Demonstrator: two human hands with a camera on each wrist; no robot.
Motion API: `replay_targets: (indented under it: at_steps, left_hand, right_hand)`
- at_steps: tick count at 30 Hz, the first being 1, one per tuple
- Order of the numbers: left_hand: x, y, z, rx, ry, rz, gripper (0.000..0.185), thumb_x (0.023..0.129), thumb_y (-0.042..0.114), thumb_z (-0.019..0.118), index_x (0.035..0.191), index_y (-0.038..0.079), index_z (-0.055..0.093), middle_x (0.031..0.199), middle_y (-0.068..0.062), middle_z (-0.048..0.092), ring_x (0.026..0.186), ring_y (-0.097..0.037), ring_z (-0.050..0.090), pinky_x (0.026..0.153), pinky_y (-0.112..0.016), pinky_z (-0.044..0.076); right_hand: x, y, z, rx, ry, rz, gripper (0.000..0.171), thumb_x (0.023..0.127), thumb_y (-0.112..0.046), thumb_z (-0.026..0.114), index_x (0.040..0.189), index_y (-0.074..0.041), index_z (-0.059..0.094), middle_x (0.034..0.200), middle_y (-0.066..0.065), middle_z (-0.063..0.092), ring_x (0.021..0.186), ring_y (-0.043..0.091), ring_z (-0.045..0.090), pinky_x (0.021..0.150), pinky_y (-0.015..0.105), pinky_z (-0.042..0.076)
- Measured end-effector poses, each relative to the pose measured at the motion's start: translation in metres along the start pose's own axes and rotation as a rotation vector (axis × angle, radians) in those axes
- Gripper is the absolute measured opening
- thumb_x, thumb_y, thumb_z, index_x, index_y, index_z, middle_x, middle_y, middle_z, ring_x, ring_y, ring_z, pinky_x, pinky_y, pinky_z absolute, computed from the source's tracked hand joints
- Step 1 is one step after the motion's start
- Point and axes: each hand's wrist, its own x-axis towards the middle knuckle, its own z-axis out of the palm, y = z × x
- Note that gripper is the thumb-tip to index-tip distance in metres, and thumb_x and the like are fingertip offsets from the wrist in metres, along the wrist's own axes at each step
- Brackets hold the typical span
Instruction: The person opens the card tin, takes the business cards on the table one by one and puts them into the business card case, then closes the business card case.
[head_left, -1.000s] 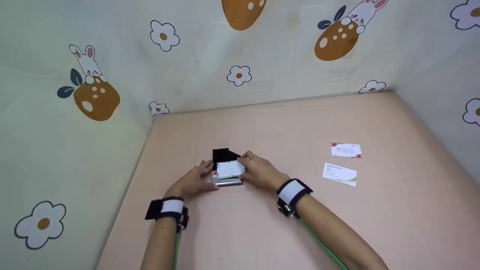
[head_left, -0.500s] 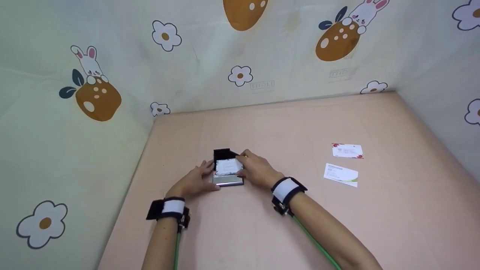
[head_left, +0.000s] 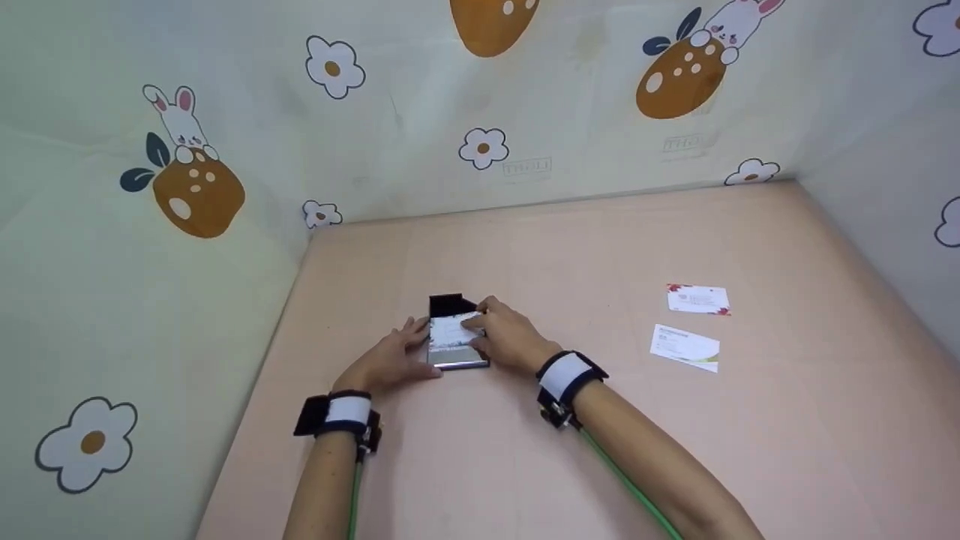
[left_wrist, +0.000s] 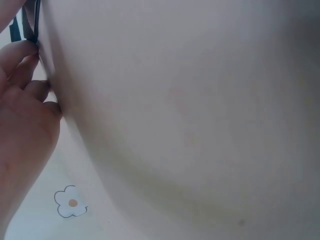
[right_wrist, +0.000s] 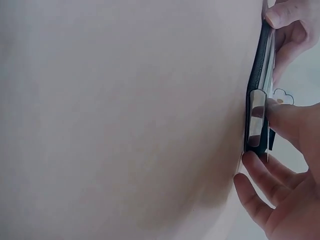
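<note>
A black card holder (head_left: pixel 455 339) with a silver front edge lies open on the pink table (head_left: pixel 600 247). Its flap stands up at the back. A white card (head_left: pixel 453 331) lies on top of it. My left hand (head_left: pixel 390 360) rests on the table with straight fingertips against the holder's left edge. My right hand (head_left: pixel 504 339) reaches over the holder's right side and pinches the card between thumb and fingers. The right wrist view shows the holder (right_wrist: pixel 257 100) edge-on with my thumb (right_wrist: pixel 287 122) on its silver part. The left wrist view shows only my fingertips (left_wrist: pixel 22 60) at the holder's edge (left_wrist: pixel 36 20).
Two more business cards lie flat on the table to the right, one with red corners (head_left: pixel 697 298) and one with a green corner (head_left: pixel 684 348). Padded walls printed with flowers and rabbits close in the table at the back, left and right.
My right hand has moved a little left over the holder, and the white card has slid with it to lie more squarely on the holder. The left hand has stayed put.
</note>
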Motion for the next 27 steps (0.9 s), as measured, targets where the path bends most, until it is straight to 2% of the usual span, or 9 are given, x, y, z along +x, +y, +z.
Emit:
replay_targets:
  at_steps: [7,15,22,27]
  left_hand:
    - [0.001,0.003,-0.002,0.003,0.001,0.008,0.094,0.083,0.046,0.079,0.159,0.030,0.025,0.170,-0.007,0.006,0.155,-0.045,-0.001,0.123,-0.067,0.009]
    - [0.003,0.002,-0.003,0.004,-0.006,0.006,0.095,0.083,0.045,0.079,0.159,0.031,0.024,0.170,-0.006,0.007,0.155,-0.045,-0.001,0.123,-0.066,0.009]
    - [0.006,-0.002,-0.002,0.018,-0.013,0.048,0.095,0.082,0.044,0.080,0.158,0.018,0.029,0.170,-0.001,0.013,0.155,-0.043,-0.001,0.125,-0.062,0.007]
    - [0.006,-0.003,0.000,0.017,-0.013,0.064,0.094,0.083,0.042,0.079,0.158,0.019,0.028,0.170,-0.002,0.013,0.155,-0.043,-0.001,0.125,-0.061,0.009]
  right_hand:
    - [-0.003,0.001,-0.003,-0.006,-0.031,-0.006,0.034,0.099,-0.023,0.062,0.132,-0.016,0.067,0.146,0.018,0.050,0.133,0.035,0.049,0.111,0.049,0.045]
    - [-0.007,-0.002,-0.002,-0.086,-0.044,-0.021,0.040,0.101,-0.033,0.058,0.138,-0.017,0.062,0.150,0.013,0.048,0.135,0.032,0.047,0.110,0.052,0.041]
    - [-0.008,-0.012,0.002,-0.125,-0.068,-0.090,0.052,0.102,-0.041,0.054,0.147,-0.014,0.051,0.161,0.009,0.038,0.149,0.030,0.036,0.117,0.061,0.034]
    - [-0.011,-0.017,0.006,-0.129,-0.119,-0.112,0.055,0.103,-0.045,0.050,0.148,-0.013,0.049,0.161,0.008,0.039,0.151,0.029,0.034,0.119,0.061,0.031]
